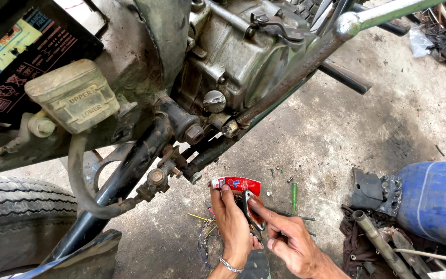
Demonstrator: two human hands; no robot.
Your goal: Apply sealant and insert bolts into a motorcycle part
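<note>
My left hand [232, 219] grips a small red tube [237, 184] of sealant, nozzle end pointing left. My right hand [289, 238] holds a dark metal bracket-shaped part [250, 207] close to the tube, its index finger resting on the part's upper edge. Both hands hover low over the concrete floor, just below the motorcycle engine [243, 57] and its frame tubes [130, 170]. A metal bracelet circles my left wrist.
A cream brake fluid reservoir [73, 95] and black battery [21, 49] sit upper left, a tyre [16, 222] lower left. A green screwdriver [294, 198] and loose coloured wires [205, 235] lie on the floor. A blue tank [434, 199] and pipes lie right.
</note>
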